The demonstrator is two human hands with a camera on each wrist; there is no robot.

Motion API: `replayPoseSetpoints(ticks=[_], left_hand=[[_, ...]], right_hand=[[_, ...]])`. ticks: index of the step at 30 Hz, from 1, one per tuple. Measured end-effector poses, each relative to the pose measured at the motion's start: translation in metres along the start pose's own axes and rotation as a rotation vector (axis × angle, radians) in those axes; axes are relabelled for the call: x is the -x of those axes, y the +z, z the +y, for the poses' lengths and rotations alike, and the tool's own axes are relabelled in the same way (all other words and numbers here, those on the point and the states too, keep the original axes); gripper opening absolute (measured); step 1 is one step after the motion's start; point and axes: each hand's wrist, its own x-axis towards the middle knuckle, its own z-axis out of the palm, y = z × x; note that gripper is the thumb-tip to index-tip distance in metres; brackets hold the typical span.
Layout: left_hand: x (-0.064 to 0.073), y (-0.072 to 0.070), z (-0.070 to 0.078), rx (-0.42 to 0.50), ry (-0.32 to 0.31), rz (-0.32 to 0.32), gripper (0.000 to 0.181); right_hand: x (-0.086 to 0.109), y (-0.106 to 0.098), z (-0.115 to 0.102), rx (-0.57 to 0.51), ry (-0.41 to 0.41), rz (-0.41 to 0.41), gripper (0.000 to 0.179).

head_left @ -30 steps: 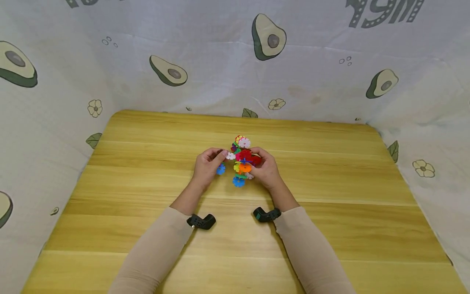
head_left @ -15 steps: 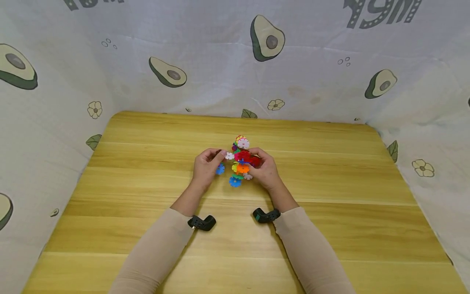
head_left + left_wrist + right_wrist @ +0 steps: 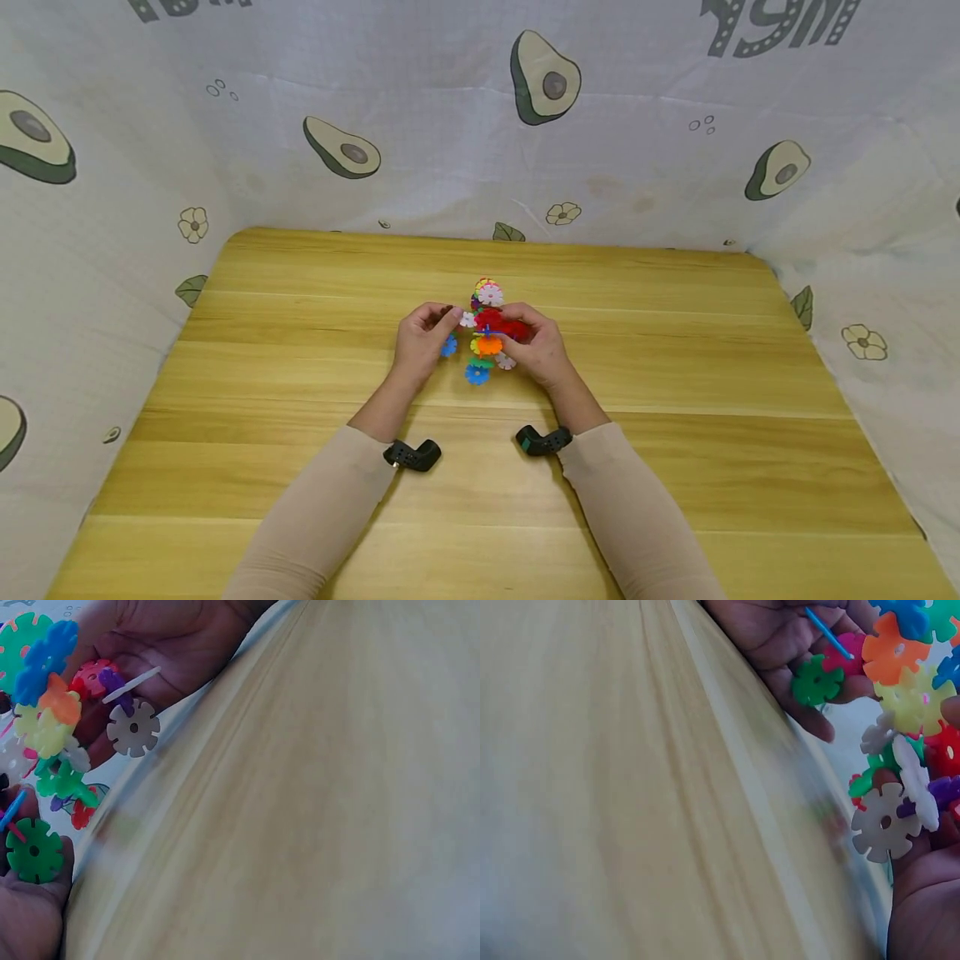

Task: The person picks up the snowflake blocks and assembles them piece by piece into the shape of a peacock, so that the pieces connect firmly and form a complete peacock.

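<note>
A figure built of interlocking plastic snowflake discs (image 3: 489, 343) is held between both hands above the table. Red, orange, yellow, green, blue and white discs make up its body. My left hand (image 3: 420, 340) pinches its left branch, where a green disc (image 3: 34, 851) and a blue disc (image 3: 448, 346) show. My right hand (image 3: 542, 343) grips the red discs (image 3: 513, 330) on the right side, thumb in front. Near that palm, a whitish disc (image 3: 886, 823) joins a purple one (image 3: 943, 792). Fingers hide some discs of both branches.
The hands are over the middle of a wood-grain table (image 3: 480, 500). A white cloth with avocado prints (image 3: 450, 167) hangs behind and at both sides. A black wrist device (image 3: 412, 455) sits on the left wrist, another (image 3: 543, 440) on the right.
The disc figure has turned a little, its top and bottom discs shifting slightly left. My right fingers have moved slightly left with it. Both hands keep their hold.
</note>
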Motion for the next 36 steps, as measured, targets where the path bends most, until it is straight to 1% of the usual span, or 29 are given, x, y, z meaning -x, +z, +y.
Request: replayPoseSetpoints(ticks=[5,7,9,11,13,15,16,18,20,21,22,24,25,26,27,29,30,32,34,36], left_hand=[[0.0,0.002,0.001,-0.011,-0.012,-0.005,0.014],[0.0,0.002,0.002,-0.02,-0.01,-0.02,0.018],[0.0,0.003,0.002,-0.029,-0.003,-0.04,0.024],[0.0,0.003,0.002,-0.033,0.008,-0.053,0.032],[0.0,0.003,0.002,-0.026,0.022,-0.058,0.037],[0.001,0.002,0.001,-0.047,0.036,-0.081,0.041],[0.002,0.003,0.001,-0.064,0.042,-0.103,0.042],[0.003,0.003,0.001,-0.13,0.056,-0.155,0.047],[0.004,0.004,0.0,-0.206,0.07,-0.206,0.054],[0.004,0.004,-0.001,-0.244,0.076,-0.221,0.056],[0.004,0.005,-0.001,-0.278,0.085,-0.227,0.056],[0.005,0.004,-0.002,-0.343,0.095,-0.213,0.053],[0.005,0.004,-0.002,-0.359,0.095,-0.208,0.051],[0.004,0.003,-0.001,-0.379,0.093,-0.201,0.05],[0.004,0.003,0.0,-0.395,0.088,-0.198,0.049],[0.004,0.001,0.001,-0.429,0.076,-0.197,0.047],[0.003,0.0,0.002,-0.44,0.07,-0.203,0.047],[0.001,-0.001,0.003,-0.471,0.083,-0.216,0.047],[-0.003,-0.002,0.004,-0.499,0.106,-0.212,0.046],[-0.007,-0.002,0.003,-0.51,0.123,-0.184,0.046]], right_hand=[[0.0,0.003,0.0,-0.007,-0.044,-0.022,0.031],[0.0,0.003,0.001,0.008,-0.058,-0.003,0.032],[0.0,0.004,0.002,0.024,-0.07,0.038,0.033],[0.0,0.005,0.003,0.055,-0.083,0.1,0.033],[-0.001,0.006,0.003,0.121,-0.098,0.17,0.032],[-0.001,0.008,0.002,0.216,-0.112,0.229,0.031],[-0.001,0.01,0.002,0.271,-0.122,0.251,0.03],[-0.001,0.013,0.001,0.371,-0.15,0.274,0.03],[-0.001,0.015,0.001,0.444,-0.192,0.274,0.029],[-0.002,0.015,0.001,0.469,-0.218,0.278,0.028],[-0.002,0.014,0.001,0.487,-0.245,0.291,0.026],[-0.003,0.011,0.003,0.51,-0.291,0.358,0.019],[-0.004,0.009,0.003,0.512,-0.301,0.398,0.016],[-0.005,0.006,0.003,0.513,-0.304,0.434,0.017],[-0.006,0.002,0.003,0.503,-0.297,0.457,0.021],[-0.007,-0.004,0.005,0.471,-0.241,0.456,0.035],[-0.008,-0.007,0.006,0.448,-0.196,0.431,0.042],[-0.01,-0.013,0.009,0.413,-0.102,0.363,0.055],[-0.01,-0.016,0.01,0.384,-0.019,0.324,0.058],[-0.01,-0.017,0.011,0.368,0.03,0.33,0.055]])
